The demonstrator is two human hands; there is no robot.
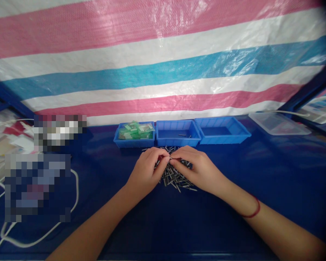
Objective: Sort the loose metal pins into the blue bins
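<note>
Striped plastic sheeting (pixel 152 76) hangs across the far side of a dark blue table (pixel 179 224). Near its middle lies a loose pile of metal pins (pixel 175 177), and both hands meet over the pile's far part. Left hand (pixel 143 170) and right hand (pixel 202 168) come in from their own sides, the thumb and forefinger of each closed in a pinch, tips almost touching. Between them is a thin piece (pixel 170 158), probably one of the pins; it is too small to tell which way its long axis runs.

Pins in the pile point every way, with no shared direction. Most of them lie below the joined fingertips and on the near side, spreading a little toward the near right, so the right hand seems slightly closer to the bulk.

Three bins stand in a row just beyond the hands: the left bin (pixel 136 143) with green packets (pixel 137 133), the middle bin (pixel 178 141) almost straight beyond the fingertips with a few pins on its floor, and the right bin (pixel 225 140) beyond the right hand.
</note>
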